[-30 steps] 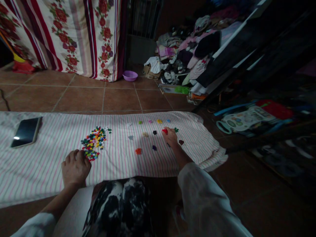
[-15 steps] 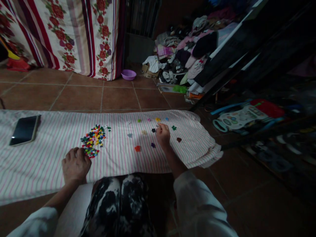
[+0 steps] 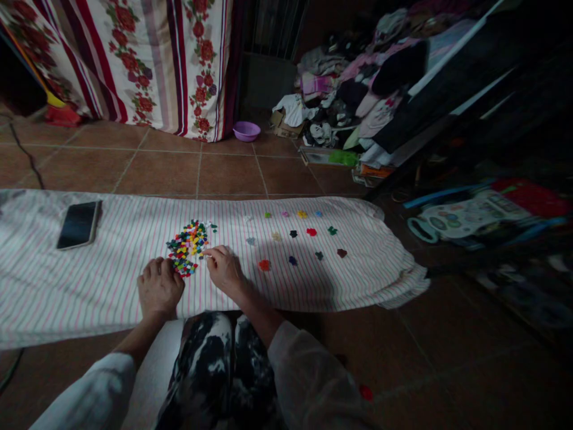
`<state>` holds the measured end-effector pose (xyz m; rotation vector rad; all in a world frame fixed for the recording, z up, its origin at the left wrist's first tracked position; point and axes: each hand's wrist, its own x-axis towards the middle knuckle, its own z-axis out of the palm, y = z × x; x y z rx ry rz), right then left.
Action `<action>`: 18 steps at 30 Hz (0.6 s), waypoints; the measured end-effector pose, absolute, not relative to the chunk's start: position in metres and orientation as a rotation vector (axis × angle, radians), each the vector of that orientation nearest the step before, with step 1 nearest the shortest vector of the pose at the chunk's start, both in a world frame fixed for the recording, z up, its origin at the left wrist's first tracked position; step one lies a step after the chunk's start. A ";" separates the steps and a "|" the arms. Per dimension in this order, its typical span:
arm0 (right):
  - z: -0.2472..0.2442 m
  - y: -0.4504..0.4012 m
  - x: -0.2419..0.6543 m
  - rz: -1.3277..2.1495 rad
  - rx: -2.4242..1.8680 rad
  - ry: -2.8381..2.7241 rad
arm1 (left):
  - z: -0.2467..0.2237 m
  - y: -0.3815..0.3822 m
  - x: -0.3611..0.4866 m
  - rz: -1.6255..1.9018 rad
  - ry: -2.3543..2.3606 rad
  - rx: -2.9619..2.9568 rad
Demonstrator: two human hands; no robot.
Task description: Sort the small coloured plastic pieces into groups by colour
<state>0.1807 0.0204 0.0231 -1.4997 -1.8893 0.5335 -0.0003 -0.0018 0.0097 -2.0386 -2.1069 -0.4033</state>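
Note:
A mixed heap of small coloured pieces, too small to tell their kind, lies on the striped cloth. My left hand rests palm down at the heap's lower left edge, fingers loosely laid on the cloth. At the heap's right edge is my right hand, thumb and forefinger pinched together; whatever is between them is hidden. To its right lie small single-colour clusters, among them an orange cluster, a dark blue cluster, a red cluster and a brown cluster.
A phone lies on the cloth at the left. Beyond, on the tiled floor, are a purple basin, a floral curtain and a heap of clothes. A toy panel stands at the right.
My right hand has moved left from the clusters to the heap's edge, uncovering the red cluster. My left hand stays beside the heap. The view has shifted slightly left.

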 end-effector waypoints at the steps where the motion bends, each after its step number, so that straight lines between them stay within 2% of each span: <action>1: 0.020 0.021 0.175 0.530 -1.535 -1.899 | 0.009 -0.002 0.000 -0.404 -2.105 -2.040; 10: 0.016 0.042 0.165 0.460 -1.682 -1.857 | 0.007 0.000 0.001 -0.440 -2.068 -2.034; 18: 0.025 0.036 0.141 0.482 -1.583 -2.154 | 0.007 -0.001 0.001 -0.418 -2.078 -2.035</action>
